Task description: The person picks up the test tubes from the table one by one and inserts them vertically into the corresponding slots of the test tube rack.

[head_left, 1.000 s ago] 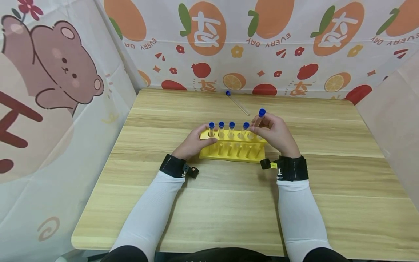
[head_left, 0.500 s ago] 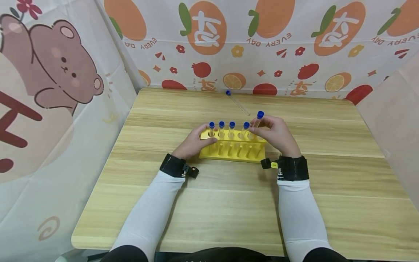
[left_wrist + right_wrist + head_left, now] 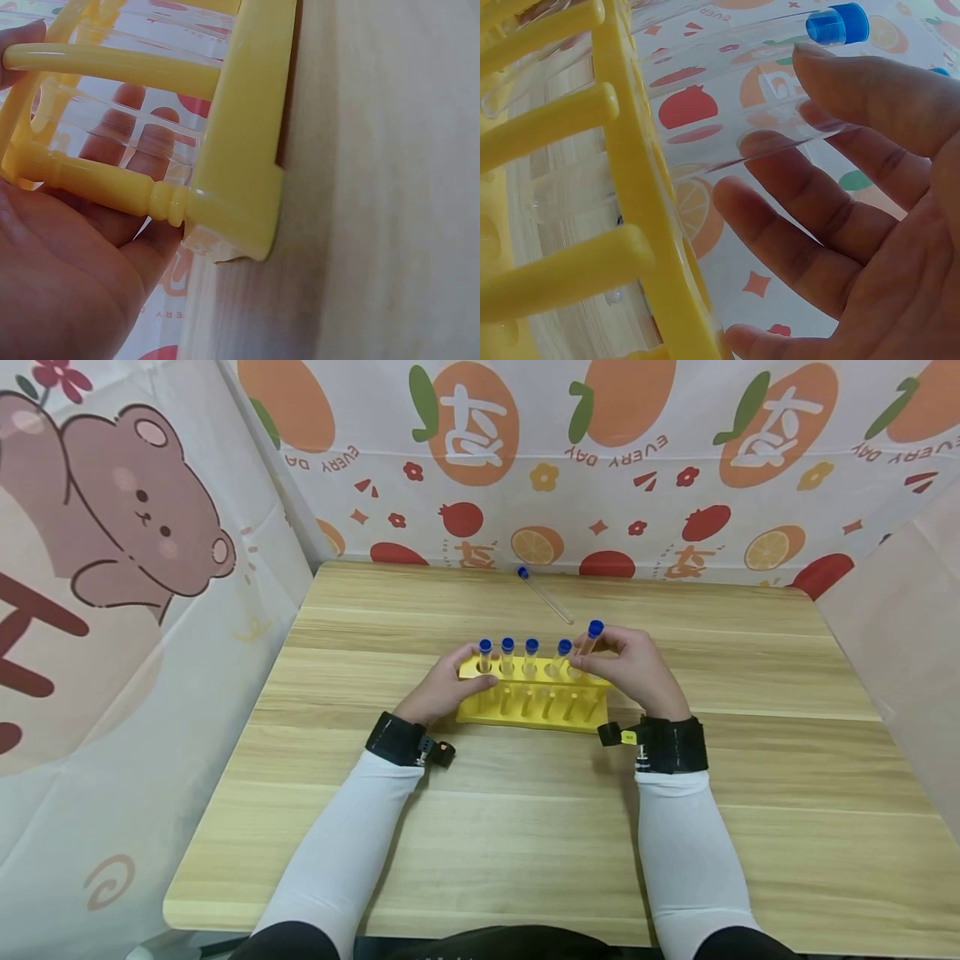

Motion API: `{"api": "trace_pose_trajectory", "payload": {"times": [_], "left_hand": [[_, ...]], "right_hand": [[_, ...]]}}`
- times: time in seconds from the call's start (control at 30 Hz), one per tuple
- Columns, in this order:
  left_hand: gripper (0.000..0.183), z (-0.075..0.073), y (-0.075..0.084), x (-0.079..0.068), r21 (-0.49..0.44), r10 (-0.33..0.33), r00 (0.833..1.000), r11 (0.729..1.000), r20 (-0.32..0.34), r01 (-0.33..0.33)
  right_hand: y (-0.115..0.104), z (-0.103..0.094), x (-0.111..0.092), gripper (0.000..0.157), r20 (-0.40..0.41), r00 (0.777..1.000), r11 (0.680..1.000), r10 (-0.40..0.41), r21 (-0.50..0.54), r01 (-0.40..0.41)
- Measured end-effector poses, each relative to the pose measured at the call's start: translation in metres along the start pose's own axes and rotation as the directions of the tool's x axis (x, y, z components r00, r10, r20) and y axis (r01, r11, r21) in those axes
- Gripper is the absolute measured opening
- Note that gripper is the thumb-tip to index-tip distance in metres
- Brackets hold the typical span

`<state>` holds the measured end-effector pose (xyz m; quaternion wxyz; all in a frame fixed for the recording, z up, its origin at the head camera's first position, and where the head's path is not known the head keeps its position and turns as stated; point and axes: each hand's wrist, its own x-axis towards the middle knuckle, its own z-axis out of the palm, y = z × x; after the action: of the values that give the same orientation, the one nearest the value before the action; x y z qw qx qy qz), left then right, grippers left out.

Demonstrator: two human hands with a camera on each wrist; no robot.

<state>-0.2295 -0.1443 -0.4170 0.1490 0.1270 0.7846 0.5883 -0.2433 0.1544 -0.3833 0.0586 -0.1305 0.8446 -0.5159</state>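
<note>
A yellow test tube rack [image 3: 536,717] stands on the table. My left hand [image 3: 444,687] grips its left end, thumb in front and fingers behind an end post, seen in the left wrist view. Several clear tubes with blue caps stand in the rack; the rightmost of these, a tube [image 3: 562,652], leans to the right. My right hand [image 3: 637,670] pinches another blue-capped test tube [image 3: 591,642] near the rack's right end. It tilts right, its cap higher than the others. In the right wrist view its lower part [image 3: 574,180] passes through the rack's top plate.
One more blue-capped tube [image 3: 547,598] lies on the table behind the rack. The wooden table [image 3: 510,843] meets a fruit-printed sheet [image 3: 600,510] at the back. A bear-printed sheet [image 3: 142,693] hangs at the left.
The test tube in my right hand has sunk lower into the rack, its cap moving down and slightly left. My left hand and the rack have stayed in place.
</note>
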Motion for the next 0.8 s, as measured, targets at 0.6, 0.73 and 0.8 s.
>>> {"api": "trace_pose_trajectory", "payload": {"times": [0.6, 0.73, 0.8], "left_hand": [[0.035, -0.0004, -0.0025, 0.0011, -0.003, -0.005, 1.0, 1.0, -0.001, 0.005], [0.032, -0.0004, -0.0017, 0.0006, 0.004, 0.003, 1.0, 1.0, 0.0, -0.003], [0.031, -0.0003, -0.0015, 0.0006, 0.003, 0.006, 1.0, 1.0, 0.002, -0.006]], "right_hand": [[0.0011, 0.0009, 0.0019, 0.018, 0.062, 0.997, 0.996, 0.042, -0.078, -0.037], [0.0026, 0.0014, 0.0028, 0.017, 0.069, 0.997, 0.997, 0.033, -0.076, -0.028], [0.0037, 0.0016, 0.003, 0.017, 0.072, 0.997, 0.997, 0.034, -0.075, -0.028]]}}
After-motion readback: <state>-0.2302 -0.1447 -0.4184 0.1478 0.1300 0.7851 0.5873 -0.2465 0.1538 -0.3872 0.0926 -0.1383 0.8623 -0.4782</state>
